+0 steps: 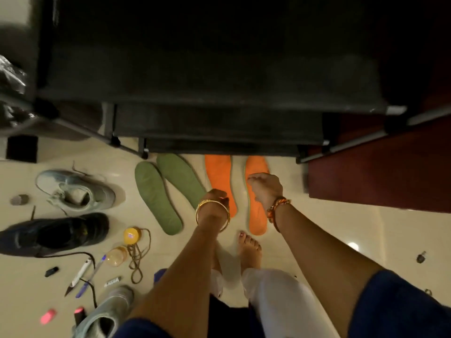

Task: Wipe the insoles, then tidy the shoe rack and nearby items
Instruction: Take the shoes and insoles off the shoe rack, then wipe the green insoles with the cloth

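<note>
Two green insoles and two orange insoles lie side by side on the cream floor in front of the black shoe rack. My left hand, with gold bangles on its wrist, hangs over the heel of the left orange insole. My right hand, with an orange thread band on its wrist, hovers above the right orange insole. The fingers of both hands are loosely curled and I see nothing in them. No cloth is visible.
At the left lie a grey sneaker, a black shoe, a second grey sneaker, a small bottle, its yellow cap, a brown lace, pens and pink bits. A dark red panel stands at the right. My bare feet stand just behind the insoles.
</note>
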